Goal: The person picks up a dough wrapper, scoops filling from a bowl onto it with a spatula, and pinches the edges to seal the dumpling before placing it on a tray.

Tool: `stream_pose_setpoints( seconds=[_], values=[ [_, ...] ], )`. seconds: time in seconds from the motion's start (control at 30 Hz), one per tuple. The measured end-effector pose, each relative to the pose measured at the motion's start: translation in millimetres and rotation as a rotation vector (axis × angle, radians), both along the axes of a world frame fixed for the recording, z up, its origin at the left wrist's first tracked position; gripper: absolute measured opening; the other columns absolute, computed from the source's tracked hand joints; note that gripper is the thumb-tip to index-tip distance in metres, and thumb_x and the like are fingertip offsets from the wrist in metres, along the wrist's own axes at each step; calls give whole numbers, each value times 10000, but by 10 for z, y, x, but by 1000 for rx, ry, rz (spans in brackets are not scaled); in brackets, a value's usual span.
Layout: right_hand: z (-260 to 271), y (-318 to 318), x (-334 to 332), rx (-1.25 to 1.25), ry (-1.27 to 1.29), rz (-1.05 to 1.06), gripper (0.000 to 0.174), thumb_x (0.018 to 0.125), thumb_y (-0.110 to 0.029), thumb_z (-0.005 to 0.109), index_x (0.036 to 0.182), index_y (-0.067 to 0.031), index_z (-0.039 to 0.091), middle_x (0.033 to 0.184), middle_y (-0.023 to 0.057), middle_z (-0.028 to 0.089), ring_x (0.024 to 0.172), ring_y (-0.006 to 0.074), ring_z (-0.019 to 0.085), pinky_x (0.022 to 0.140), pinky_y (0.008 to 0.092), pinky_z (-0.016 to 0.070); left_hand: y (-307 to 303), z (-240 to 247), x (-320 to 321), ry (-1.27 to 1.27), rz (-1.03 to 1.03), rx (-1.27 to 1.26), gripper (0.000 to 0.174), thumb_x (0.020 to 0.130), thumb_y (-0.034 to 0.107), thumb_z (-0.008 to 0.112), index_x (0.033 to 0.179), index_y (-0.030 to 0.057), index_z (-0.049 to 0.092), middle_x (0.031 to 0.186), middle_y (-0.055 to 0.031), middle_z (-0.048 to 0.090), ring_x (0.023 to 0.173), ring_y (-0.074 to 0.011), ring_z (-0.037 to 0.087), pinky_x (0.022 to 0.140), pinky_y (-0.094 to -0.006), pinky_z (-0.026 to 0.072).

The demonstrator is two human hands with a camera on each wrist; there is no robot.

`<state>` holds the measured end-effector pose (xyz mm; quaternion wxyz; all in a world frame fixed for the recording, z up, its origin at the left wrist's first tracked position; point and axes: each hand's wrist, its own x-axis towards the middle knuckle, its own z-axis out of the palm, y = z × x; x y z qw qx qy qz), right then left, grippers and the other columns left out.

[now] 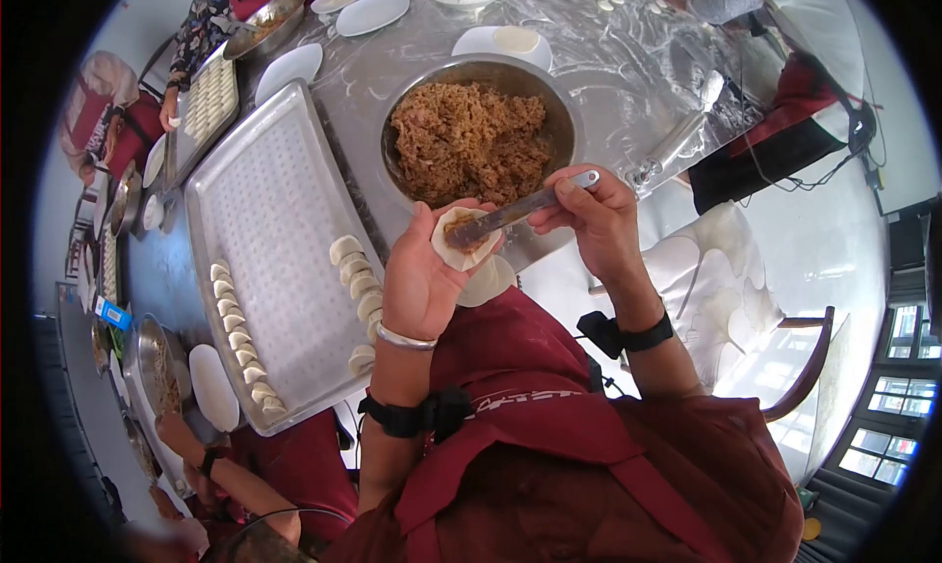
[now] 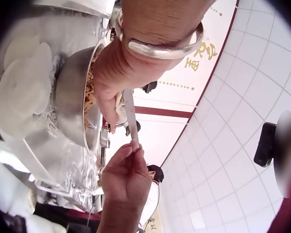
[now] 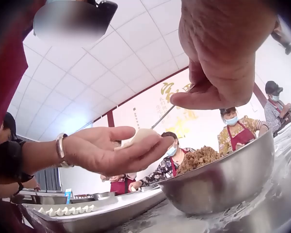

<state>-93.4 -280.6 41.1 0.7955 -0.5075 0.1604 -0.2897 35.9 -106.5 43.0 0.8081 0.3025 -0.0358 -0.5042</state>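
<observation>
In the head view my left hand (image 1: 417, 283), palm up, cradles a round dumpling wrapper (image 1: 456, 257) on its cupped fingers. A dab of brown filling (image 1: 457, 231) lies in the middle of the wrapper. My right hand (image 1: 601, 224) pinches a flat metal filling spatula (image 1: 525, 208) near its holed end. The blade's other end touches the filling. Just beyond both hands stands a steel bowl (image 1: 569, 102) of minced filling (image 1: 466, 136). More wrappers (image 1: 488, 282) lie below the left hand, partly hidden by it.
To the left, a large metal tray (image 1: 265, 170) holds a row of dumplings (image 1: 235, 327) along one side and more dumplings (image 1: 351, 264) along the other. White plates (image 1: 373, 13) stand on the floury table (image 1: 628, 82). Other people work around it. A chair (image 1: 810, 367) is at the right.
</observation>
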Motion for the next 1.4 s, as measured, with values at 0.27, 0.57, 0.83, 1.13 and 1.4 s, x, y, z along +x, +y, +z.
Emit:
stream_pose_setpoints(
  seconds=[0.27, 0.57, 0.83, 1.13, 1.4],
  values=[
    [-170, -240, 74, -442, 184, -437, 128, 935, -93, 637, 994, 18, 663, 878, 106, 702, 778, 209, 705, 725, 319, 558, 145, -14, 16, 35, 51, -47, 554, 1063, 397, 353, 1272, -101, 478, 1311, -274, 536, 1291, -425, 479, 1122, -506, 391],
    [-585, -269, 132, -1082, 393, -339, 176, 856, -39, 679, 1030, -22, 697, 1225, 131, 664, 1210, 292, 592, 957, 360, 496, 240, 120, -35, 40, 98, -65, 525, 1069, 372, 350, 1273, -96, 470, 1290, -265, 552, 1272, -416, 502, 1101, -488, 417],
    [193, 466, -32, -1254, 70, -167, 418, 663, 0, 781, 1064, -96, 712, 1299, 91, 624, 1313, 360, 489, 1040, 459, 443, 324, 197, -64, 52, 76, -92, 537, 1068, 391, 334, 1314, -69, 461, 1349, -230, 526, 1298, -387, 483, 1084, -470, 426],
    [231, 693, 226, -1278, -173, -106, 279, 677, -15, 778, 943, -58, 704, 1239, 96, 657, 1261, 365, 534, 967, 437, 496, 468, 163, -163, -59, 49, -140, 492, 1062, 369, 373, 1358, -13, 466, 1321, -119, 571, 1216, -247, 559, 1037, -426, 450],
    [321, 800, 338, -1094, -181, -226, 195, 703, 19, 762, 877, -26, 687, 1136, 134, 691, 1189, 356, 590, 936, 426, 503, 445, 331, -337, -455, 112, 62, 540, 917, 60, 670, 1391, -52, 439, 1282, -109, 575, 1155, -180, 590, 985, -345, 508]
  ],
)
